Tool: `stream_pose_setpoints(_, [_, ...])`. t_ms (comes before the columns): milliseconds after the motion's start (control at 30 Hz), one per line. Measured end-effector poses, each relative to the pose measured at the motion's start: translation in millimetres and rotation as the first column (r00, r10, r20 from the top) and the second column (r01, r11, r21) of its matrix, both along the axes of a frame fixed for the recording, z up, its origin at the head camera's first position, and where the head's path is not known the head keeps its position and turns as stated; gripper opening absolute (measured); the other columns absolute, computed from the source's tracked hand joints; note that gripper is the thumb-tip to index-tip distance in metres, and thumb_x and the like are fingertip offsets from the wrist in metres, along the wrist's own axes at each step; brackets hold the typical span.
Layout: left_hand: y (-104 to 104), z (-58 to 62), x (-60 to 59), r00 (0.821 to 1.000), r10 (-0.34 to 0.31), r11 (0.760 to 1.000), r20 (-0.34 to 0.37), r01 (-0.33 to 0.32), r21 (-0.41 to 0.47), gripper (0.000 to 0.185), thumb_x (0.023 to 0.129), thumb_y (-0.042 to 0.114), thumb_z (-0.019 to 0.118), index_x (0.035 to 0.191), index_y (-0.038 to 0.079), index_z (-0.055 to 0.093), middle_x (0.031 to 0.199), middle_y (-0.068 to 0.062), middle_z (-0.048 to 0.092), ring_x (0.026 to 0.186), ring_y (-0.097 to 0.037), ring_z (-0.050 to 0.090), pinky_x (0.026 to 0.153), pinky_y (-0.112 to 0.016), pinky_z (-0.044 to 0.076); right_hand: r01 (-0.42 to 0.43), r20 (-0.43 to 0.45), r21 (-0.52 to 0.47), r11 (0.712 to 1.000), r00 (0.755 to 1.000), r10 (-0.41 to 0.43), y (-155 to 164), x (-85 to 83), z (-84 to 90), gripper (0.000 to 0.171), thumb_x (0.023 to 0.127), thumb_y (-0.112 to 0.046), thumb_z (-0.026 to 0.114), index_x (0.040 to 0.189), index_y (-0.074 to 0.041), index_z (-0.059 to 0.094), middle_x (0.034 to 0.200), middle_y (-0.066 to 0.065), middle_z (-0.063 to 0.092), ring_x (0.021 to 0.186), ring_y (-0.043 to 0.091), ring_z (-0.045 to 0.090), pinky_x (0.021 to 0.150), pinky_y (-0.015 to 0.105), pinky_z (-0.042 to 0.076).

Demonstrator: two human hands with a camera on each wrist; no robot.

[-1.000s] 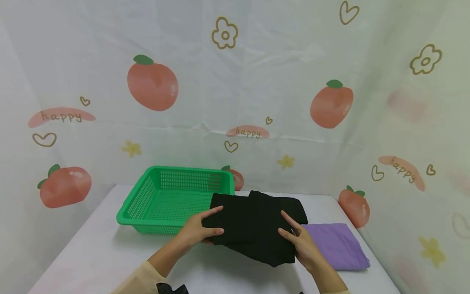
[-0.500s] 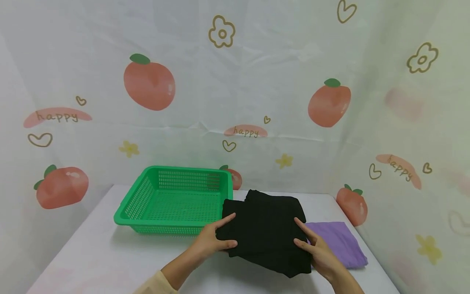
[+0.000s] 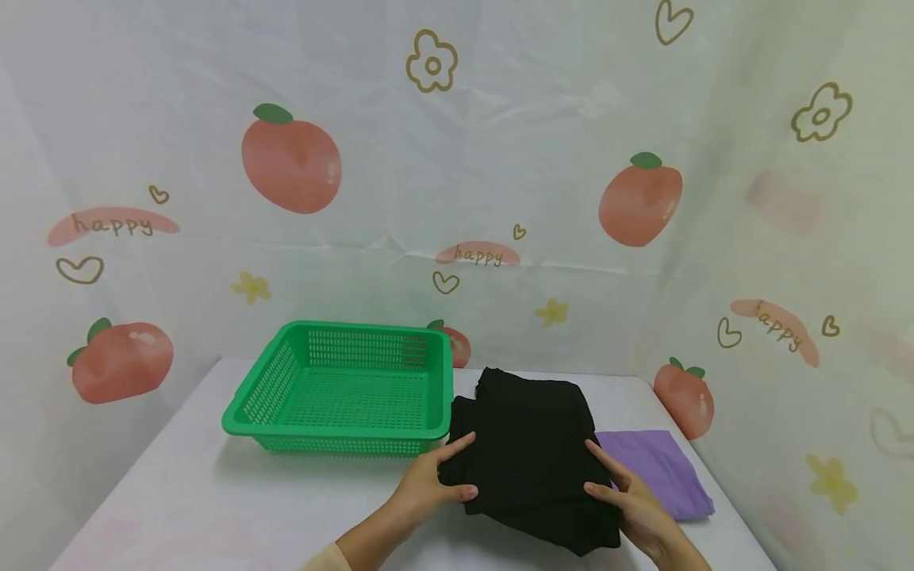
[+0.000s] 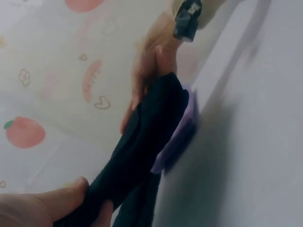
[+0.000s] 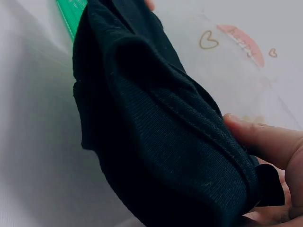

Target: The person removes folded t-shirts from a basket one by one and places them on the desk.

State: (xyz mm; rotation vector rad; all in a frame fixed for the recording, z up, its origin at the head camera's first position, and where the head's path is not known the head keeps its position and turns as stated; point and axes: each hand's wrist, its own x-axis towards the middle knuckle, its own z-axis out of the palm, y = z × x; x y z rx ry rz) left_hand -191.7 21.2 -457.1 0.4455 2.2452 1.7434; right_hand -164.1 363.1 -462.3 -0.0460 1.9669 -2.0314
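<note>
A: What sits at your ten o'clock?

B: The green basket point(image 3: 343, 390), a rectangular plastic tray with perforated walls; you can see nothing lying in it.

A: And at twelve?

B: The folded black garment point(image 3: 531, 452), soft ribbed knit, lies on the white table point(image 3: 214, 500). Your left hand point(image 3: 428, 488) pinches its left edge, your right hand point(image 3: 631, 503) grips its right edge.

A: At two o'clock?

B: A folded purple cloth point(image 3: 660, 472), flat and smooth, partly under the garment.

The printed backdrop point(image 3: 457, 159) reads "happy" on its pink patches — left, middle and right.
</note>
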Motion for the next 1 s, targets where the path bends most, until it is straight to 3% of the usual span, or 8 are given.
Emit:
stream_pose_setpoints(200, [1.4,-13.0,3.1,1.0,0.012,1.0,0.012,-0.012,-0.008,0.075,0.078,0.017,0.084,0.145,0.026,0.052,0.15,-0.028,0.04,0.138,-0.047,0.036,0.106,-0.061,0.038,0.025,0.007,-0.023,0.999,1.0,-0.025,0.1,0.9,-8.1,0.072,0.098,-0.009,0.059,0.158,-0.023,0.023,0.163,0.023,-0.004,0.124,0.007,0.048,0.099,0.032,0.049])
stream_pose_setpoints(433, [2.1,-28.4,4.1,0.999,0.046,0.999,0.022,-0.046,-0.005,0.075,0.078,0.016,0.083,0.145,0.029,0.052,0.15,-0.026,0.041,0.138,-0.048,0.036,0.105,-0.061,0.038,0.097,-0.013,0.012,0.995,0.995,-0.096,-5.8,-2.3,-21.3,0.068,0.096,-0.008,0.062,0.155,-0.021,0.031,0.161,0.028,0.005,0.13,0.019,0.045,0.096,0.033,0.051])
stream_pose_setpoints(567, [1.9,-36.7,3.2,0.998,0.058,0.998,0.009,-0.058,-0.018,0.075,0.078,0.016,0.083,0.145,0.027,0.051,0.15,-0.027,0.041,0.138,-0.05,0.034,0.105,-0.064,0.036,0.146,-0.026,0.079,0.986,0.989,-0.144,-11.1,-3.3,-27.1,0.07,0.094,-0.008,0.065,0.155,-0.014,0.031,0.159,0.032,0.012,0.132,0.029,0.043,0.095,0.036,0.052])
stream_pose_setpoints(633, [1.9,-41.1,2.3,0.998,0.061,0.998,0.004,-0.061,-0.017,0.076,0.078,0.016,0.083,0.146,0.026,0.051,0.15,-0.027,0.041,0.138,-0.051,0.033,0.105,-0.065,0.034,0.197,-0.037,0.128,0.972,0.98,-0.194,-14.7,-4.2,-29.5,0.071,0.093,-0.007,0.067,0.154,-0.009,0.031,0.157,0.032,0.019,0.134,0.035,0.042,0.096,0.039,0.052])
stream_pose_setpoints(800, [2.3,-54.1,-1.7,0.997,0.069,0.998,-0.028,-0.07,-0.01,0.074,0.079,0.018,0.082,0.146,0.023,0.05,0.149,-0.026,0.042,0.138,-0.05,0.034,0.106,-0.065,0.033,0.327,-0.089,0.286,0.901,0.945,-0.315,-23.6,-9.1,-34.0,0.07,0.087,-0.01,0.074,0.149,-0.007,0.042,0.152,0.031,0.033,0.137,0.046,0.038,0.101,0.048,0.048])
stream_pose_setpoints(1000, [1.6,-66.8,-7.3,0.993,0.077,0.996,-0.087,-0.08,-0.028,0.07,0.082,0.017,0.08,0.146,0.019,0.051,0.146,-0.028,0.045,0.136,-0.05,0.037,0.105,-0.065,0.034,0.353,-0.099,0.392,0.849,0.934,-0.343,-26.2,-12.0,-37.6,0.072,0.084,-0.015,0.079,0.148,-0.008,0.045,0.152,0.029,0.033,0.139,0.049,0.032,0.108,0.058,0.037])
